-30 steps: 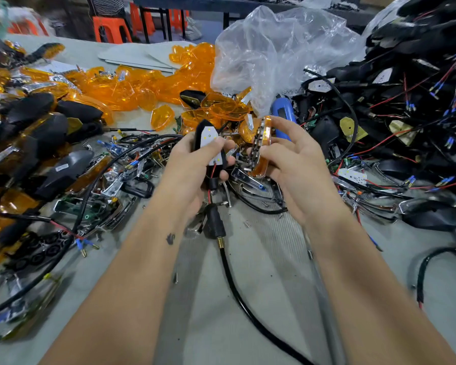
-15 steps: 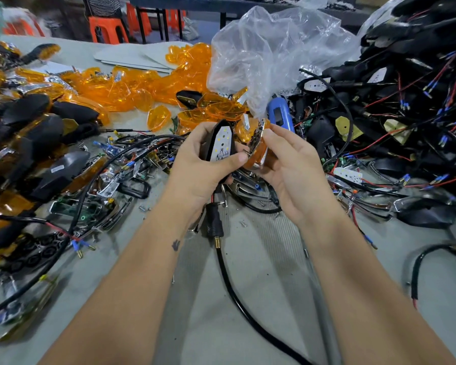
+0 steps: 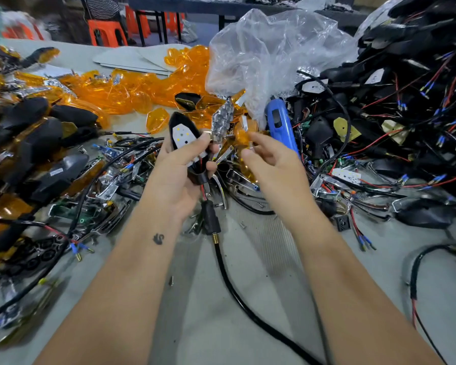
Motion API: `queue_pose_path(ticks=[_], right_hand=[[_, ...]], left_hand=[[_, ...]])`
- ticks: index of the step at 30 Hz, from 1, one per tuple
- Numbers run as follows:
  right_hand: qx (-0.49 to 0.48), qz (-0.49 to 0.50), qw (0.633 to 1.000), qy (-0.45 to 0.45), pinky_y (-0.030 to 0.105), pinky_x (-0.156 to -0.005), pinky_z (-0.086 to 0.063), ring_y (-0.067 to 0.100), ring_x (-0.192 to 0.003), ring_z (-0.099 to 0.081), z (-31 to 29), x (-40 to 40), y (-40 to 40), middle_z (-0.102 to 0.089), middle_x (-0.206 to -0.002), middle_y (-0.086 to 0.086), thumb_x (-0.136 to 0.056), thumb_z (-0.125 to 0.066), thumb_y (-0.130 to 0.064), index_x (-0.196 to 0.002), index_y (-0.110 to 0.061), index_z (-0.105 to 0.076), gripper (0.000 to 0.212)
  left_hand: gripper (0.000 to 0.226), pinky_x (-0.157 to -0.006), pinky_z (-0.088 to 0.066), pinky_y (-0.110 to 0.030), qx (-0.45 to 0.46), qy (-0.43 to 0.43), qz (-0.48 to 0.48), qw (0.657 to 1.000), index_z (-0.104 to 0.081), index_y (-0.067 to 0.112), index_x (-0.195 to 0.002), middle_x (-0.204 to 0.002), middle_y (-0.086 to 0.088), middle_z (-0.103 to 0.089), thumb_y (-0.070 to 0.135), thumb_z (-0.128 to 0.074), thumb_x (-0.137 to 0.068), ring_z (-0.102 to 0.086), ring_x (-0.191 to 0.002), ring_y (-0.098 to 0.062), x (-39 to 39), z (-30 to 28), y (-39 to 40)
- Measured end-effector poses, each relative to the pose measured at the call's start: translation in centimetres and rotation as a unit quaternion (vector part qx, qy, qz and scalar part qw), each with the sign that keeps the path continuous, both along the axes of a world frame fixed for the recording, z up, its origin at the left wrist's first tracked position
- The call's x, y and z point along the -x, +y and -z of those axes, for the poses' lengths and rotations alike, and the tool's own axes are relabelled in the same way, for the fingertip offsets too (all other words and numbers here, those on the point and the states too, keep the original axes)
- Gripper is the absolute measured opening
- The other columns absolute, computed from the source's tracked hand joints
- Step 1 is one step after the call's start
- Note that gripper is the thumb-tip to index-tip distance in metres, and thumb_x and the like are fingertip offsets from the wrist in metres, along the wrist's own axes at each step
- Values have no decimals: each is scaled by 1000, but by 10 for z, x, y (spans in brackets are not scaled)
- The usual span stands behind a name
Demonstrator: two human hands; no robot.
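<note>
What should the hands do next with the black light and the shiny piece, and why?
Probably seat the shiny reflector into the black lamp shell gripped by the left hand. The shell is open, its white board showing, and the reflector stands right beside it. The right hand is nearby at an orange cover.

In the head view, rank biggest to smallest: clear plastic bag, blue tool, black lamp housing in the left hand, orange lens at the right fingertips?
1. clear plastic bag
2. blue tool and black lamp housing: alike, housing nearer, so unranked
3. orange lens
</note>
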State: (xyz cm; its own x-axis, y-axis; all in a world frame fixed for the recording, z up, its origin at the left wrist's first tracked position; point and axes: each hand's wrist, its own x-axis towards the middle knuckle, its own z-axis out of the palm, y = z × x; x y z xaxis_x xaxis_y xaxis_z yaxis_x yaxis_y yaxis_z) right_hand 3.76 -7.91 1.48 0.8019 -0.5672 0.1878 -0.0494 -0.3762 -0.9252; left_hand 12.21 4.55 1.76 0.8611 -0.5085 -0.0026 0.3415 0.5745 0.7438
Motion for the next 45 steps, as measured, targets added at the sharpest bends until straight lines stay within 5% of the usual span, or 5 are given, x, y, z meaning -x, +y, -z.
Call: queue_pose_path(ticks=[7,14,21,36,45], right_hand=[[-171,-22,979,-111,9,-68,-46,-12,-73,-61,-5,0,10,-68,-78,-22,-101,-55,-27,-95,-26,-67,14],[-301,0,941,-156,31,-75,-52,11,-74,-60,-8,-2,5,-61,-89,4,-93,-66,-12,-97,-10,-60,8],[-271,5,940,-209,18,-64,-48,2,-67,-61,-12,1,4,-66,-68,-12,-93,-64,-2,-95,-17,-59,17],[-229,-69,952,-189,13,-52,-43,-4,-52,-56,-19,5,13,-64,-61,-17,-94,-58,2,-85,-16,-59,21],[-196,-50,962,-182,10,-44,-42,4,-48,-56,-21,7,13,-62,-57,-10,-97,-58,-5,-89,-16,-56,14]], left_hand=[[26,-44,-43,-16,-41,-21,85,995,-54,12,-89,-69,1,-65,4,-70,-70,-62,-60,-12,4,1,-4],[27,-45,-43,-17,-86,-56,105,989,-60,11,-94,-74,1,-67,7,-72,-70,-62,-60,-13,10,0,-7],[17,-40,-42,-21,-43,73,60,995,-51,2,-103,-77,-11,-55,15,-43,-96,-59,-53,-22,8,-6,-7],[25,-43,-40,-20,-141,-132,47,980,-64,24,-116,-93,-2,-72,7,-52,-101,-64,-65,-13,8,3,-12],[39,-53,-50,-25,-90,-38,63,993,-58,7,-134,-96,-3,-70,28,-49,-101,-63,-69,-13,8,0,-15]])
